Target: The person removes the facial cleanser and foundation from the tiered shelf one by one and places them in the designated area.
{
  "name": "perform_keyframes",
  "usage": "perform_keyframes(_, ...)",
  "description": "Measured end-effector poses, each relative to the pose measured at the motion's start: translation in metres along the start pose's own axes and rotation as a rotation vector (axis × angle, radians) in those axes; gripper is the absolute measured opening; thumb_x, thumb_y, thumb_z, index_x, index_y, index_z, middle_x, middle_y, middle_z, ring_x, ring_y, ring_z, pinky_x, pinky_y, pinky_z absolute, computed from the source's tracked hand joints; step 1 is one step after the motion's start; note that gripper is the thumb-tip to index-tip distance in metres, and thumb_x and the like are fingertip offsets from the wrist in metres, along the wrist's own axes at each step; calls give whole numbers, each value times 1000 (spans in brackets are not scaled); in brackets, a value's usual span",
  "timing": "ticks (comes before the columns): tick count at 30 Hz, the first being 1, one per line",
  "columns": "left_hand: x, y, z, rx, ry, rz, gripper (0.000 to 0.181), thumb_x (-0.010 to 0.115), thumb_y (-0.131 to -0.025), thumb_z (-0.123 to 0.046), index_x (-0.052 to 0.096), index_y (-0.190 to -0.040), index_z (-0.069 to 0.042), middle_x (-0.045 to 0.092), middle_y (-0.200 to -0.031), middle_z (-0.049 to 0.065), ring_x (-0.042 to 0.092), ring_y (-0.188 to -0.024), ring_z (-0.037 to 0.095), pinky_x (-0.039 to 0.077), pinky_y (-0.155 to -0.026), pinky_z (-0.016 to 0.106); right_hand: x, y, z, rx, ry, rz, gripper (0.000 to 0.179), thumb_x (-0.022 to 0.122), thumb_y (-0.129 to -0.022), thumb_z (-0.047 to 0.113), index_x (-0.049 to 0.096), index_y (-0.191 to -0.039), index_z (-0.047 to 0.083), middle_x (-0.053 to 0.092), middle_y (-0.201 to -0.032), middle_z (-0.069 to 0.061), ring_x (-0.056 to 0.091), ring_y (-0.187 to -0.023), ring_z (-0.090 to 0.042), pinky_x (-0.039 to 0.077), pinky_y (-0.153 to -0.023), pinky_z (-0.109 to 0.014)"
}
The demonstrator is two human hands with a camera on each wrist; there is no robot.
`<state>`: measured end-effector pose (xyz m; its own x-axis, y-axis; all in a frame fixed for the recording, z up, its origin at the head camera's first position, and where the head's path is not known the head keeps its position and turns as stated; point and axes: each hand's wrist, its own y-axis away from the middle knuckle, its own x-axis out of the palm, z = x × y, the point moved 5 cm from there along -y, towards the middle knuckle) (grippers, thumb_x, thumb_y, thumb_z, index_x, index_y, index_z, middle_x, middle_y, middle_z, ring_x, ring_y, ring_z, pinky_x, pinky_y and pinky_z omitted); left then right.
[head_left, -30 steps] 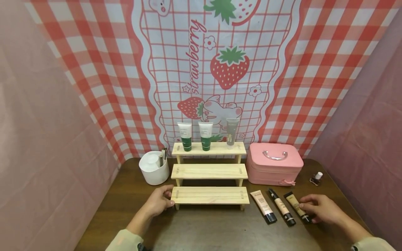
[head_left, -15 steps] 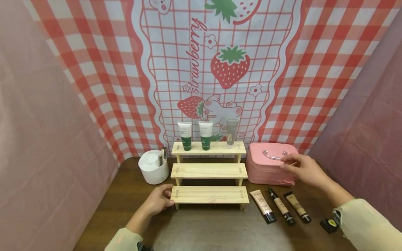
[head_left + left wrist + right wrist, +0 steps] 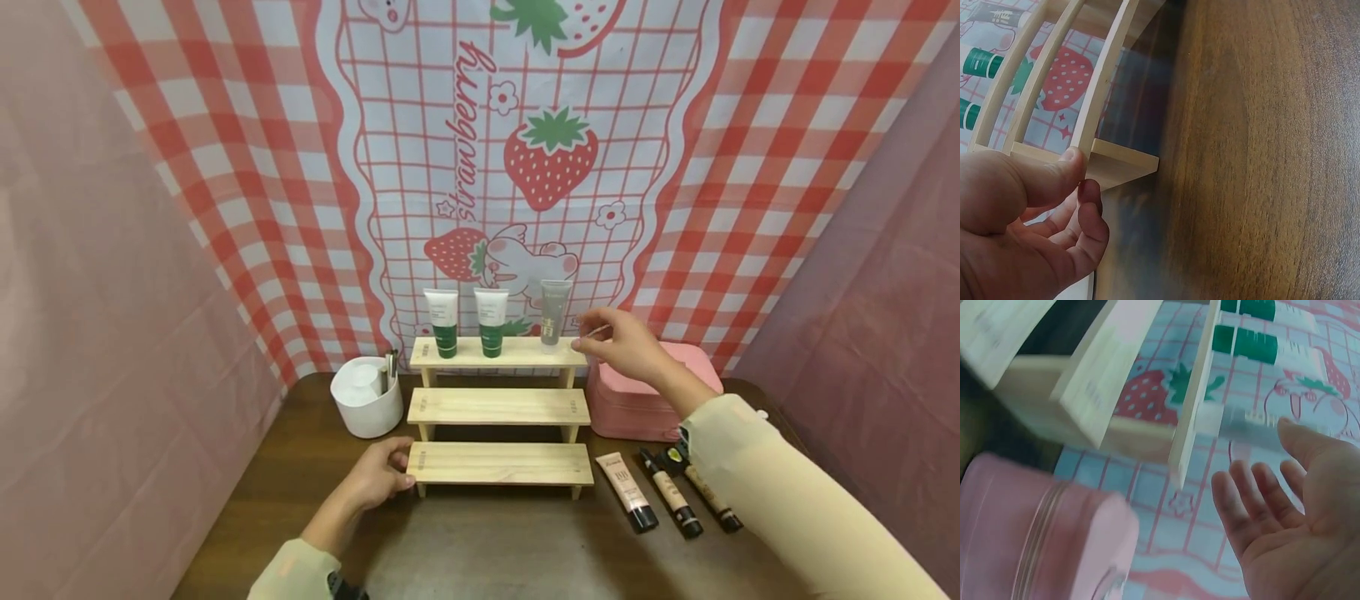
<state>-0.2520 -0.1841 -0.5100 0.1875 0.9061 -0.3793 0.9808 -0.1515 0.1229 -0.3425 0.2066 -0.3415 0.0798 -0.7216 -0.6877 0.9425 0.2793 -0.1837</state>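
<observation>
A three-step wooden display stand (image 3: 500,461) sits on the brown table. My left hand (image 3: 375,477) pinches the left end of its lowest board; in the left wrist view the thumb lies on the board's edge, with curled fingers underneath. On the top step, two white-and-green squeeze tubes (image 3: 445,325) and a grey translucent squeeze tube (image 3: 553,312) stand upright on their caps. Close to the right of the grey tube (image 3: 1244,425) is my right hand (image 3: 626,343), holding nothing. The right wrist view shows its fingers (image 3: 1235,494) apart from the tube, thumb spread.
A pink case (image 3: 637,408) stands right of the stand, partly behind my right arm. Front right lie a BB cream tube (image 3: 626,492), a slim black-capped tube (image 3: 672,496) and a third tube (image 3: 716,504), partly under the sleeve. A white brush holder (image 3: 367,404) stands at left.
My right hand has let go of the rightmost lying tube, passed over the pink case and moved left to the grey tube on the top step. My left hand has stayed on the stand.
</observation>
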Motion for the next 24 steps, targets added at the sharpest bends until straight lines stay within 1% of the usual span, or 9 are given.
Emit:
perform_keyframes(4, 0, 0, -1, -6, -7, -9, 67, 71, -76, 20, 48, -139, 17, 60, -96, 19, 57, -67, 19, 47, -54, 30, 12, -13, 9, 40, -23, -36, 55, 74, -95, 26, 53, -141, 4, 63, -131, -19, 64, -119, -38, 59, -89, -48)
perform_keyframes(7, 0, 1, -2, -11, -18, -16, 67, 71, -76, 20, 49, -139, 16, 60, -95, 19, 58, -68, 19, 48, -54, 31, 18, -20, 12, 79, -52, -73, 61, 75, -94, 27, 49, -144, 5, 62, -133, -19, 64, -121, -38, 58, -93, -50)
perform_keyframes(9, 0, 1, -2, -14, -21, -19, 66, 71, -76, 20, 50, -139, 16, 60, -95, 18, 58, -68, 19, 48, -54, 31, 21, -22, 13, 87, -61, -92, 62, 75, -94, 27, 48, -144, 3, 62, -132, -20, 64, -120, -37, 57, -94, -49)
perform_keyframes(12, 0, 1, -2, -13, -23, -21, 66, 71, -76, 20, 50, -139, 15, 60, -95, 18, 58, -68, 19, 48, -55, 32, 25, -26, 13, 93, -77, -118, 60, 76, -93, 25, 50, -141, 2, 64, -129, -20, 66, -117, -37, 58, -91, -48)
perform_keyframes(18, 1, 2, -2, 1, -31, -22, 67, 71, -75, 21, 49, -139, 16, 60, -94, 18, 56, -67, 20, 48, -54, 32, 28, -29, 10, 116, -95, -135, 49, 76, -93, 25, 56, -132, 4, 65, -127, -18, 67, -115, -34, 60, -86, -44)
perform_keyframes(21, 0, 2, -2, -3, -33, -24, 67, 71, -76, 21, 49, -139, 16, 59, -94, 17, 56, -67, 20, 47, -54, 31, 29, -30, 7, 125, -108, -137, 46, 75, -95, 25, 57, -131, 3, 65, -127, -18, 66, -114, -35, 61, -82, -41)
perform_keyframes(24, 1, 3, -2, -5, -27, -28, 66, 70, -76, 21, 50, -139, 16, 59, -94, 17, 55, -67, 20, 47, -54, 31, 29, -30, 4, 130, -124, -140, 45, 73, -96, 25, 56, -131, 2, 64, -128, -19, 66, -114, -35, 61, -81, -41)
